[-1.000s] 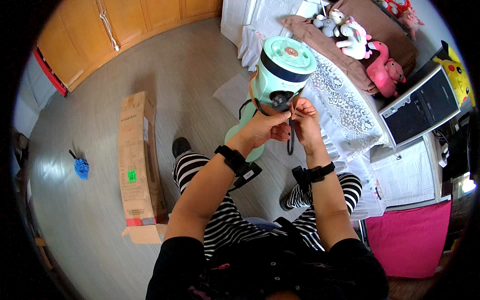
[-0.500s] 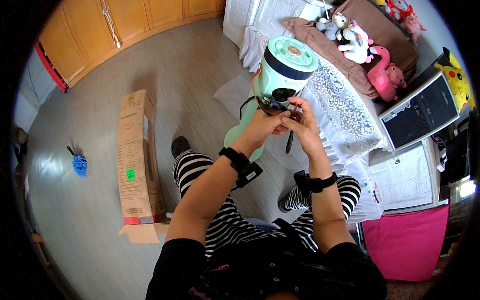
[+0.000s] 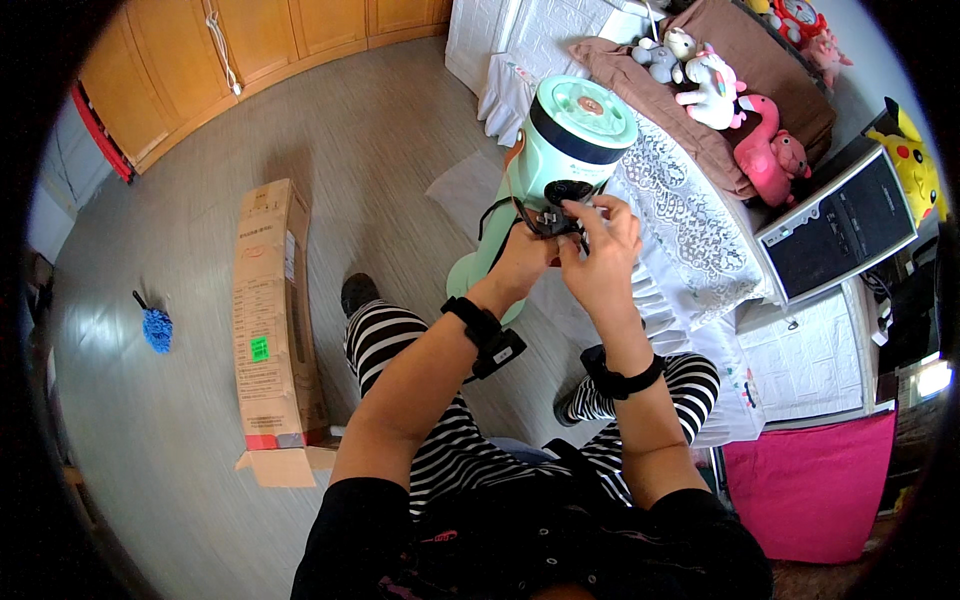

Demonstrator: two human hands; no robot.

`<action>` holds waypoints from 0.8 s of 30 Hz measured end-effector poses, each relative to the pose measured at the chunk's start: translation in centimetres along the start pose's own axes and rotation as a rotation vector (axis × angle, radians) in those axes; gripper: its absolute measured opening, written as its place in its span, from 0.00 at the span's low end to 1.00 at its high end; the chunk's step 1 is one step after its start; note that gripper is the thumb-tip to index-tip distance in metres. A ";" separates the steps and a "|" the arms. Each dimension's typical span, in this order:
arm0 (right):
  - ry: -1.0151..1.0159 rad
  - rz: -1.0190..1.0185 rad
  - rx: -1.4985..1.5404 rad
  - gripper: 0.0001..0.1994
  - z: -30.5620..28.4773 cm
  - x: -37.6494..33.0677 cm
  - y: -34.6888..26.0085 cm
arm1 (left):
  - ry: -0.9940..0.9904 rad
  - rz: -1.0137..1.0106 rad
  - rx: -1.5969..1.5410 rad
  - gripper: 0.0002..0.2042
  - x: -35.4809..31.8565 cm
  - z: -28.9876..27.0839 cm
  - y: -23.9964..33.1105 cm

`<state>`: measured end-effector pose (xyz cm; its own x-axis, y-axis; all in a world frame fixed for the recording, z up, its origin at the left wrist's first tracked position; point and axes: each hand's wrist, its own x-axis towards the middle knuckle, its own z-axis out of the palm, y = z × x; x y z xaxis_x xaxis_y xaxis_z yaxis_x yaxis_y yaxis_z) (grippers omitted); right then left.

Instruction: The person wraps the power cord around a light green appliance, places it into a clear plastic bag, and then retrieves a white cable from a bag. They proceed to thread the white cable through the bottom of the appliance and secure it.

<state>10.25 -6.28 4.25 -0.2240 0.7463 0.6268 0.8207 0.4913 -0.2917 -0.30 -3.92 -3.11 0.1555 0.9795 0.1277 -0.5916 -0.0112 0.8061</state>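
A mint-green cylindrical appliance (image 3: pixel 560 160) stands in front of me, with a pale lid, a dark band, a round black dial and a brown strap at its side. Its mint base (image 3: pixel 467 280) shows beside my left wrist. Close against its front is a black power cord (image 3: pixel 548 220), bunched up, with what looks like a plug with metal prongs. My left hand (image 3: pixel 522 262) is closed round the lower part of this bundle. From the other side, the thumb and index finger of my right hand (image 3: pixel 604 248) pinch it, the other fingers raised. My fingers partly hide the cord.
Left of my legs lies a long cardboard box (image 3: pixel 275 320) with its near flap open. A blue duster (image 3: pixel 157 328) is on the floor farther left. At right are a lace-covered surface (image 3: pixel 680 200), plush toys (image 3: pixel 712 90) and a black computer case (image 3: pixel 840 220).
My right hand has shifted, its fingertips now nearer the plug end. The strand that hung below my hands no longer shows there. The appliance has stayed in place.
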 end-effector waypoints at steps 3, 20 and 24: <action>-0.074 -0.037 0.104 0.17 1.0 0.4 0.7 | -0.040 0.064 0.031 0.10 0.2 -0.3 -0.4; -0.161 -0.344 0.281 0.17 -1.6 -3.3 1.5 | -0.105 -0.143 -0.190 0.16 0.0 -1.3 0.8; -0.025 -0.321 0.231 0.17 -1.5 -3.5 1.8 | -0.205 -0.181 -0.172 0.17 -0.4 -0.8 1.2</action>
<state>13.29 -8.75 2.63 -0.4653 0.5479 0.6953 0.5679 0.7872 -0.2403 -1.71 -4.17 -2.62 0.4157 0.9017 0.1191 -0.6626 0.2106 0.7187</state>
